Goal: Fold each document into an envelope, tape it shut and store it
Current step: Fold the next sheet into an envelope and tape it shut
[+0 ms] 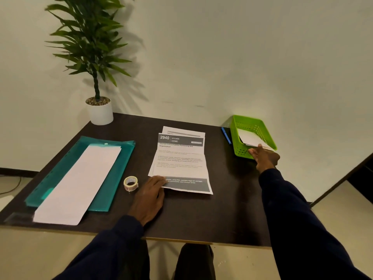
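The left hand (150, 197) lies flat, knuckles up, its fingers (159, 181) straight and close together, the tips pressing on the near left corner of the printed document (179, 164). That document, headed "2940 KITCHEN", lies unfolded with creases across it in the middle of the dark table (201, 215), running away from the fingertips toward the wall. A second sheet (183, 131) peeks out from under its far edge, which makes two printed sheets. One roll of tape (130, 183) stands just beside the left hand, on its outer side.

The right hand (264, 157) is at the near rim of the one green basket (252, 122), at the table's far right corner. Its thumb (260, 146) touches the near edge of one folded white paper (250, 138), which lies tilted inside the basket; whether the other fingers pinch the paper or the rim cannot be told. One blue pen (226, 135) lies just left of the basket.

On the left side of the table one teal plastic folder (113, 158) bears a stack of long white sheets (80, 182), too close-packed to count. One potted plant (96, 57) stands at the far left corner
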